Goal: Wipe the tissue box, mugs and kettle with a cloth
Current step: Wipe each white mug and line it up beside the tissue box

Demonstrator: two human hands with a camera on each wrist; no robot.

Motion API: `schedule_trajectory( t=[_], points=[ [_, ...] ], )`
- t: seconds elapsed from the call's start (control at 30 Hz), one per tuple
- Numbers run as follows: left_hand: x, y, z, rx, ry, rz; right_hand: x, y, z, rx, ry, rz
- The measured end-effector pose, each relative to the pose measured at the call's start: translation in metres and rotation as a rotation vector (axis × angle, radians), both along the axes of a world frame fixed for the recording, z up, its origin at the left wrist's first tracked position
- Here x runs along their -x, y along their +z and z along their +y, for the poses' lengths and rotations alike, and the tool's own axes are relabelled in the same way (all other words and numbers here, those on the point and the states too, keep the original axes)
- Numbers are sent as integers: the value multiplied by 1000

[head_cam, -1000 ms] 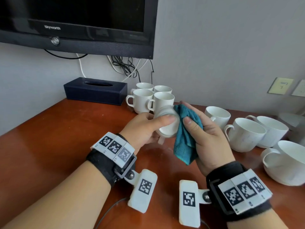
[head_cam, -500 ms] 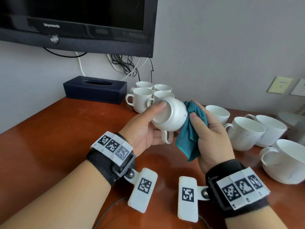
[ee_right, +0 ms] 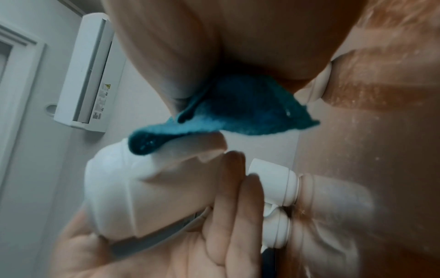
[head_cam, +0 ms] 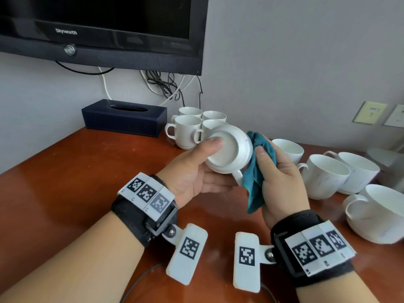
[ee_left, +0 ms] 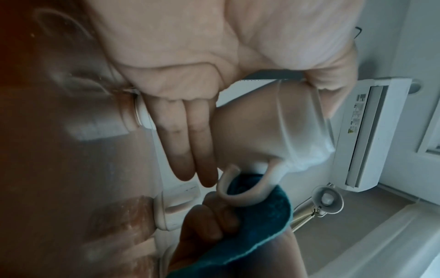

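Note:
My left hand [head_cam: 196, 171] holds a white mug [head_cam: 229, 149] tipped on its side above the table, its base turned toward me, thumb on the base and handle pointing down. In the left wrist view the mug [ee_left: 273, 127] sits between thumb and fingers. My right hand [head_cam: 277, 176] grips a teal cloth [head_cam: 255, 171] and presses it to the mug's right side. The cloth [ee_right: 238, 107] bunches against the mug [ee_right: 142, 188] in the right wrist view. A dark blue tissue box [head_cam: 124, 117] stands at the back by the wall. No kettle can be made out.
Several small white mugs [head_cam: 188, 130] cluster beside the tissue box. Larger white mugs [head_cam: 323, 176] stand at the right on the brown table [head_cam: 65, 193]. A wall-mounted TV [head_cam: 98, 29] with dangling cables hangs above. Wall sockets [head_cam: 369, 112] are at the far right.
My left hand has turned the mug so its base now faces me and lifted it slightly. The cloth in my right hand has followed round the mug's side.

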State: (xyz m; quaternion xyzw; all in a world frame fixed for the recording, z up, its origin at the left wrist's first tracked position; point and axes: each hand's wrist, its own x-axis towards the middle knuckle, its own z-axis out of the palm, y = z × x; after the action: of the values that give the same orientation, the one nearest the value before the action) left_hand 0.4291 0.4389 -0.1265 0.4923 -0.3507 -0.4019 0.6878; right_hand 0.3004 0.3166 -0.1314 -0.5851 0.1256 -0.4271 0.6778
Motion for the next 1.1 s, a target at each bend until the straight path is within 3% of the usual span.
schedule_trajectory(
  t=[0.2,0.4,0.47,0.6,0.7,0.83,1.0,1.1],
  points=[
    [0,2,-1,88,45,-10,1,1,2,35,36,55],
    [-11,-5,-9,82,282,-21,3,3,10,47,162,56],
    [-15,-7,-8,33,310,-108,0,3,11,18,160,42],
    [-13,-6,-5,-100,193,-377,2,4,5,-82,55,37],
    [-10,-5,-2,-134,152,-467,3,4,5,-141,17,70],
    [-10,-2,0,-106,239,-480,0,4,11,-187,98,61],
    [-15,-2,0,-86,471,-470,-3,1,16,-165,169,79],
    [-19,-3,0,-126,475,-474,-4,3,18,-176,172,52]
  ],
)
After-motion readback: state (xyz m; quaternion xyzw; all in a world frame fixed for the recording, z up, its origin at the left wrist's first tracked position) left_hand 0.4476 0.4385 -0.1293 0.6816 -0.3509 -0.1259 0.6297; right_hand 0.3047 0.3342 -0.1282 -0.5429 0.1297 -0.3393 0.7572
